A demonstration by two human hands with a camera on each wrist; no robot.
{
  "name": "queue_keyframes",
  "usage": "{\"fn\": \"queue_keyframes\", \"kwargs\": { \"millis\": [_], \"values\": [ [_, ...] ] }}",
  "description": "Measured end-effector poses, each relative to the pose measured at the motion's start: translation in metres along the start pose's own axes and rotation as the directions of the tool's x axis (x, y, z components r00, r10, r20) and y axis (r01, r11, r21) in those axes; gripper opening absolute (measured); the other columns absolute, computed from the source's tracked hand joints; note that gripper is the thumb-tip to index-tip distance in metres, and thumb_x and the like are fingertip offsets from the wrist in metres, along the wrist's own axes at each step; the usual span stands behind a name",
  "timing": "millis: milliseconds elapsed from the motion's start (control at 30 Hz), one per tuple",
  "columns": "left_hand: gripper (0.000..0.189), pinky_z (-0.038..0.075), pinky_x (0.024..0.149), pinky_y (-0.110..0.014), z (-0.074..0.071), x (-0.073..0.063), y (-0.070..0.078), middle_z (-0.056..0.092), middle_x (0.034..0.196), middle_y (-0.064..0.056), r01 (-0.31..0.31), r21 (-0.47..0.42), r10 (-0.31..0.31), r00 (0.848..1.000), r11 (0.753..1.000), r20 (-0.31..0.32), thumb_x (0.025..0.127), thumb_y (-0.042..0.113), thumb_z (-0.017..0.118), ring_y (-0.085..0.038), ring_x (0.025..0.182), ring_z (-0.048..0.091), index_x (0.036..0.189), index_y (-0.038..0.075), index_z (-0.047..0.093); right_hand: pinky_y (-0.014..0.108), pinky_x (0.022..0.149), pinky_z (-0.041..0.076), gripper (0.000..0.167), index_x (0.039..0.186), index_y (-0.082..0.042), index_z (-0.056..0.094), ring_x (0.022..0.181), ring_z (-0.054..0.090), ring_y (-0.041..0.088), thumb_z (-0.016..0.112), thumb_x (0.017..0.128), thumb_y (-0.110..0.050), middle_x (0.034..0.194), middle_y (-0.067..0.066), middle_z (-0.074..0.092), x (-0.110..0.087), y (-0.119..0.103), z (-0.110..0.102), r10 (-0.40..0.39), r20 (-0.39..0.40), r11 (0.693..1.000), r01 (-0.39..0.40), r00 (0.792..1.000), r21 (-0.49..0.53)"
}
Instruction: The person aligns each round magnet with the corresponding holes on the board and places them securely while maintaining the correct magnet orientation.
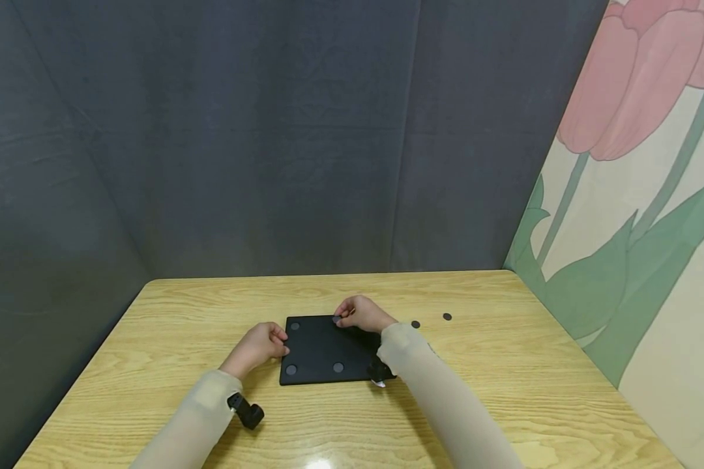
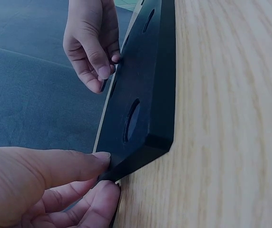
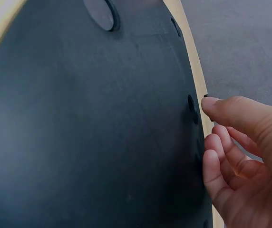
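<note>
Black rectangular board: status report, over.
Left hand at left edge of black rectangular board. Right hand pinching dark round disc. Nothing visibly blocking either hand.

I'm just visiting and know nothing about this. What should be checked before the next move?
1. Right grip pinches the small dark piece: ok.
2. Left grip holds the left edge of the board: ok.
3. Board rests on the table: ok.
4. Piece lies flat on the board: not ok; fingertips hold it.
5. Exact spot for the piece: cannot tell.

left hand gripping, right hand pinching
</note>
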State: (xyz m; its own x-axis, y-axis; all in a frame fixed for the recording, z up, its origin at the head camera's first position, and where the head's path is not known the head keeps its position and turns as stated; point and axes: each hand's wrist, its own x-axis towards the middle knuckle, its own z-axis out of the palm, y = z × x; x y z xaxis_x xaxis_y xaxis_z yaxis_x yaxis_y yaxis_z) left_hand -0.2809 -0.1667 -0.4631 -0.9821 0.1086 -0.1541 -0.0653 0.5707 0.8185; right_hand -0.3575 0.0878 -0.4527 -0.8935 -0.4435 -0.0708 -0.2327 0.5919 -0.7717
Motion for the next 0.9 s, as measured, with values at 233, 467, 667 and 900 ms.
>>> {"fn": "queue_keyframes", "kwargs": {
  "millis": [233,467,667,900],
  "values": [
    [0.021,0.044,0.062,-0.029,0.0001,-0.0003,-0.0002,0.056,0.081,-0.009,0.001,-0.002,-0.001,1.0,1.0,-0.001,0.08,-0.002,0.073,-0.019,0.069,0.053,0.096,0.0,0.059,0.021,0.065,0.043,0.013,0.097,-0.003,0.069,0.072,0.05,0.011,0.073,0.085,-0.005,0.083,0.002,0.06,0.0012,0.0026,0.0021,0.009,0.009,1.0,-0.009,1.0,0.01],
    [0.021,0.043,0.062,-0.03,-0.0005,-0.001,-0.0002,0.056,0.081,-0.009,0.003,0.002,-0.003,1.0,1.0,-0.003,0.08,-0.001,0.073,-0.02,0.069,0.053,0.097,0.0,0.059,0.021,0.065,0.042,0.012,0.095,-0.004,0.069,0.073,0.051,0.01,0.074,0.084,-0.007,0.082,0.001,0.061,0.003,0.0023,0.0031,0.012,0.011,1.0,-0.012,1.0,-0.01],
    [0.021,0.043,0.062,-0.03,-0.0007,-0.0017,0.0005,0.056,0.081,-0.009,0.003,0.009,-0.003,1.0,1.0,-0.005,0.08,-0.001,0.072,-0.02,0.069,0.053,0.097,0.0,0.059,0.02,0.065,0.042,0.011,0.094,-0.004,0.069,0.071,0.05,0.01,0.074,0.084,-0.006,0.08,0.0,0.06,0.0046,0.0019,0.005,0.025,0.009,1.0,-0.025,1.0,-0.016],
    [0.022,0.044,0.062,-0.029,-0.0009,-0.0013,0.0002,0.056,0.081,-0.009,-0.003,0.016,0.003,1.0,1.0,-0.005,0.08,-0.001,0.073,-0.019,0.069,0.053,0.097,0.0,0.06,0.02,0.063,0.041,0.012,0.093,-0.003,0.069,0.069,0.049,0.01,0.074,0.083,-0.004,0.077,-0.001,0.057,0.0052,-0.0002,0.0051,0.031,0.012,0.999,-0.031,0.999,-0.018]
  ]
}}
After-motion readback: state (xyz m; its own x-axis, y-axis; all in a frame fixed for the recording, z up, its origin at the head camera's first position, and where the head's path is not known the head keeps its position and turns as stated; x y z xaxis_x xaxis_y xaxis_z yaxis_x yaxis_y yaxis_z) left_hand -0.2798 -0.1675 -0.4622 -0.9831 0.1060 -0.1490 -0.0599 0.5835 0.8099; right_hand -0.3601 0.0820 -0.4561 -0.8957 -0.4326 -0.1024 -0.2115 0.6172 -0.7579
